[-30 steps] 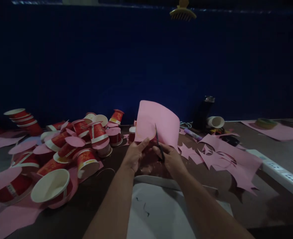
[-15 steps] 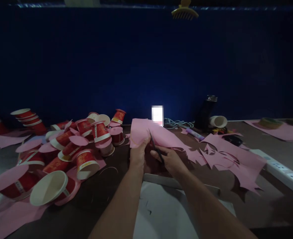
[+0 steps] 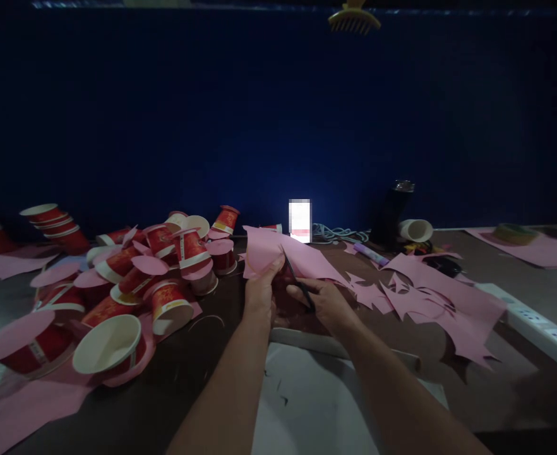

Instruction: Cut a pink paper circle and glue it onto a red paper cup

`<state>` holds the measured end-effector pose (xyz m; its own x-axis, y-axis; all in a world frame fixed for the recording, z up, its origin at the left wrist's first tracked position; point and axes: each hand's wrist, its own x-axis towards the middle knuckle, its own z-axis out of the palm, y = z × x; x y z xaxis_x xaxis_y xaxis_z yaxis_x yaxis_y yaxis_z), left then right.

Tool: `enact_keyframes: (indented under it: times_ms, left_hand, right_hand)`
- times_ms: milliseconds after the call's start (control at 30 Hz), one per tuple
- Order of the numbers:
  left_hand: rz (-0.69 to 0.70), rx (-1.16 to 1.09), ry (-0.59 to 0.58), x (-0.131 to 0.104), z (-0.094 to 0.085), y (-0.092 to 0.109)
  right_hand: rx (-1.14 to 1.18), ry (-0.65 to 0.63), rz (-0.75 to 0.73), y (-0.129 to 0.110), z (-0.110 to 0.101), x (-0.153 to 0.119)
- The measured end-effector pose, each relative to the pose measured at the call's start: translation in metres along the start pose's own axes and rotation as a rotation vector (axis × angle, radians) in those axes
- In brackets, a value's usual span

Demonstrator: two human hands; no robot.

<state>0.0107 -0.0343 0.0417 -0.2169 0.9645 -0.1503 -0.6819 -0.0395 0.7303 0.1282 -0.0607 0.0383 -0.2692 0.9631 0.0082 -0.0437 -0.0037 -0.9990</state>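
Between my two hands is a sheet of pink paper (image 3: 302, 254), held up off the table. My left hand (image 3: 261, 287) pinches its lower left part, thumb on top. Black scissors (image 3: 295, 278) sit in my right hand (image 3: 324, 304), fingers closed round the handles, with the blades pointing up and left at the paper near my left thumb. How far apart the blades are is hard to see. To the left lies a heap of red paper cups (image 3: 192, 254), several with pink paper discs (image 3: 149, 265) on their ends.
Cut pink paper scraps (image 3: 442, 300) lie right of my hands, near a purple glue stick (image 3: 371, 254) and a white power strip (image 3: 537, 322). A bright phone screen (image 3: 300, 218) and a coiled cable (image 3: 340, 234) are behind. Below my hands is a white open box (image 3: 316, 398).
The pink sheet and my left hand have shifted slightly left, and the sheet sits lower at its far edge. A cup at the front left has rolled a little to the right.
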Motion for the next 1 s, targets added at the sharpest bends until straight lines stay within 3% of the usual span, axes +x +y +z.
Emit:
enact_keyframes:
  times_ms: [167,400,500,700,833,900,1000]
  left_hand:
    - [0.028,-0.02,0.006,0.0,-0.002,-0.003]
    - [0.274,0.175,0.237,0.016,-0.019,-0.006]
    - [0.275,0.28,0.253,0.018,-0.022,-0.002]
    - [0.296,0.404,0.26,0.013,-0.02,0.009]
    - [0.295,0.428,0.289,0.011,-0.02,0.015]
    - [0.313,0.397,0.28,0.01,-0.02,0.016]
    - [0.328,0.404,0.287,0.01,-0.021,0.017]
  right_hand:
    - [-0.072,-0.029,-0.038,-0.001,-0.002,-0.001]
    - [0.006,-0.133,0.042,0.004,0.008,-0.006]
    - [0.097,-0.216,0.099,0.002,0.011,-0.009]
    - [-0.051,-0.248,0.224,-0.022,-0.012,-0.019]
    - [-0.082,-0.2,0.133,-0.041,-0.029,-0.027]
    - [-0.083,-0.166,0.118,-0.041,-0.029,-0.027]
    - [-0.11,-0.241,0.187,-0.028,-0.024,-0.021]
